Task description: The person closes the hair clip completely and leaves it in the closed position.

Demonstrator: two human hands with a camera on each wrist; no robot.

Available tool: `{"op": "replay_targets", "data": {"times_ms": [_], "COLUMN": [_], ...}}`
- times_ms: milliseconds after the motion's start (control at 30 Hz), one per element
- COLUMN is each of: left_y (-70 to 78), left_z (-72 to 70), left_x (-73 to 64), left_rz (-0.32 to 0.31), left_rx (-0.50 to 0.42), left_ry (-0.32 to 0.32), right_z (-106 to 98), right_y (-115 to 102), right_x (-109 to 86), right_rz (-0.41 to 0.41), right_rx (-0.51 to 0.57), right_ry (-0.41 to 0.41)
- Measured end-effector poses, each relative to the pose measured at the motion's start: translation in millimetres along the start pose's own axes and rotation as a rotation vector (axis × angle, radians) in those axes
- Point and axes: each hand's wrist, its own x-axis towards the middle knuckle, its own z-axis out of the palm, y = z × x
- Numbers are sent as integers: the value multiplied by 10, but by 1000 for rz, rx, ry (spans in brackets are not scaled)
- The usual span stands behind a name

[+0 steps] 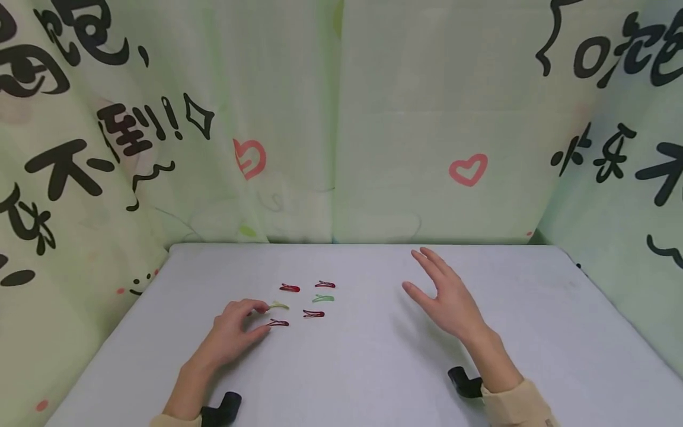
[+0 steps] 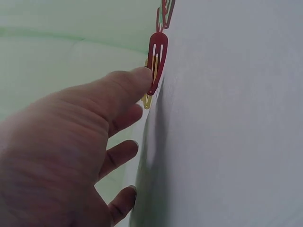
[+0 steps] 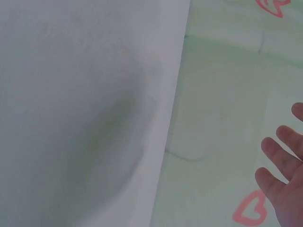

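Observation:
Snap hair clips lie in two short columns on the white table. My left hand [image 1: 235, 332] is at the near left of them, thumb and index finger spread apart. Its thumb tip touches or nearly touches the nearest dark red hair clip [image 2: 157, 52]; the index fingertip is at the left end of a yellow hair clip [image 1: 279, 305]. A green hair clip [image 1: 323, 298] lies in the right column between two red clips, the far one [image 1: 325, 284] and the near one [image 1: 313, 314]. Another red clip [image 1: 290, 287] tops the left column. My right hand [image 1: 448, 299] hovers to the right, fingers extended, holding nothing.
The white tabletop [image 1: 352, 367] reaches back to a pale green curtain [image 1: 395, 148] with black lettering and pink hearts, which also hangs at both sides. A black wrist-worn piece [image 1: 223, 409] is by the left forearm, another [image 1: 465, 382] by the right.

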Motion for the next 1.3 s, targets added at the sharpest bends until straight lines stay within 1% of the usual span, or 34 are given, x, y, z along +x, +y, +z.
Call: {"op": "replay_targets", "data": {"times_ms": [233,400,600,733,800,867,1033,1133,1200,1300], "left_y": [33,56,32,62,105,161,313,407,467,545], "left_z": [16,32,35,52,71,93,163,213,252,314], "left_x": [27,28,35,55,71,90,178,251,295,341], "left_rz": [-57,-91,-90,-85,-60,-20,143,217,240,253], "left_rx": [40,49,55,16,-8,-27,-44,-68,-84,-101], "left_ry": [-40,-63,-45,-23,-7,23,135,177,183,182], "right_z": [34,51,59,43,34,31,37,43,47,58], "right_y": [-17,-30,-44,-51,-54,-61,-88,-107,-116,-124], "right_x": [-16,-27,-39,-45,-46,-41,-36,-39,-41,-47], "right_rz": [-18,-37,-37,-32,-31,-33,-33,-33,-31,-28], "right_rx": [2,1,2,3,3,7,25,44,60,86], "right_ry": [-9,-15,-18,-18,-16,-17,-30,-33,-35,-40]}}
